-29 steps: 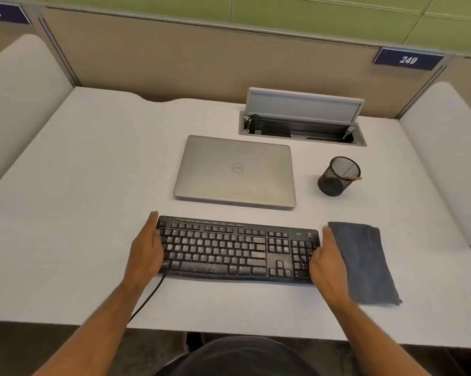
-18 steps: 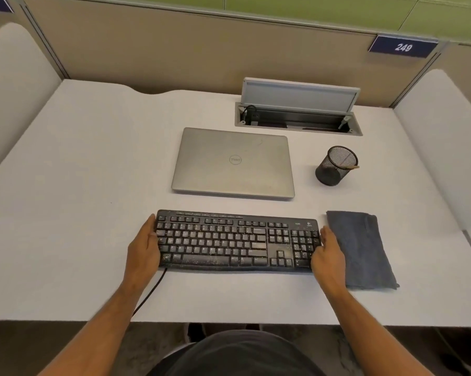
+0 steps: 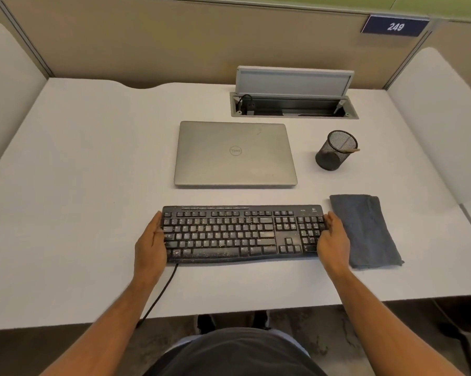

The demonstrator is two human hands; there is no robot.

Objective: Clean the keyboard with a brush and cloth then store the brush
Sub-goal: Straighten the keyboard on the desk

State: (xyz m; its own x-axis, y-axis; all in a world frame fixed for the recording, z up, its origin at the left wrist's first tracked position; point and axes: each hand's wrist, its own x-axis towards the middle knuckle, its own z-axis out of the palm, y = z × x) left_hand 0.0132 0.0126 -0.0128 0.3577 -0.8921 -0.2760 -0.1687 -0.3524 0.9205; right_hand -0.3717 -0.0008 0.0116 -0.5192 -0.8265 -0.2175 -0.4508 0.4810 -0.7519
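Dusty keyboard (image 3: 242, 233) sits near-centre on the desk (image 3: 79, 199), left hand (image 3: 150, 246) and right hand (image 3: 333, 244) flat and open against its short ends, cloth (image 3: 364, 230) just right; looks light, rigid plastic, so best gripped by those ends.

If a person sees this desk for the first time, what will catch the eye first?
Probably the black keyboard at the near middle of the desk, speckled with pale dust, with the left hand and right hand pressed against its two ends. Next, the closed silver laptop just behind it, and the grey cloth lying to its right.
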